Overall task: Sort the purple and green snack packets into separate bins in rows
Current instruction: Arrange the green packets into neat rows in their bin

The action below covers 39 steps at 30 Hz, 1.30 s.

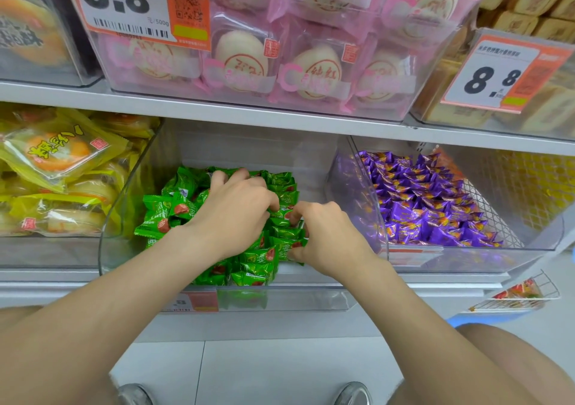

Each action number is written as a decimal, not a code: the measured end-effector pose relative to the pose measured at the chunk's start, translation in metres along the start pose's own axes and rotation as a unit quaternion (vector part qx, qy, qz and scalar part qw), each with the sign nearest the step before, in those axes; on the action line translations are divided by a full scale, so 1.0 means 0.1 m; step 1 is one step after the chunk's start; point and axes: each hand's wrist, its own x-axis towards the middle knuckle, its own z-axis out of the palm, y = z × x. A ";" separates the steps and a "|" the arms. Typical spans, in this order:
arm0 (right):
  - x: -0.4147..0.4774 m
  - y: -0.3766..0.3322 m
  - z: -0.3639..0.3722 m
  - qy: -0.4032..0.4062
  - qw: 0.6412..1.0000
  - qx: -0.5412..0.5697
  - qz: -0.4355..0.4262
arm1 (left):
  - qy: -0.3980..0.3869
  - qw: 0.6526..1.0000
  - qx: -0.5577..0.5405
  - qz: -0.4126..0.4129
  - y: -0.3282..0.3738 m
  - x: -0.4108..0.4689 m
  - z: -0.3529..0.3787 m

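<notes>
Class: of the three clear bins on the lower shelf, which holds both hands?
The middle bin, filled with green packets: the left hand and right hand are inside it, unlike its neighbours.

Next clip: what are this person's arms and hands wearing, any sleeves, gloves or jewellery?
Nothing shows. The left hand and right hand are ungloved, without rings, watch or bracelet. Both forearms are bare to the frame edge; no sleeve is in view.
</notes>
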 end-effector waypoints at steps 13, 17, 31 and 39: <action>-0.08 -0.09 -0.19 0.050 0.999 0.010 0.013 | 0.017 0.983 0.136 -0.126 -0.36 -0.22 -0.21; -0.07 -0.13 -0.17 0.065 0.997 0.029 -0.001 | 0.060 0.983 0.130 -0.115 -0.42 -0.22 -0.21; -0.13 -0.28 -0.48 -0.107 0.775 0.619 0.074 | 0.088 0.834 -0.540 -0.072 -0.05 -0.25 -0.43; -0.18 0.01 -0.50 -0.048 0.835 0.547 0.024 | -0.033 0.795 -0.594 -0.120 0.03 -0.24 -0.44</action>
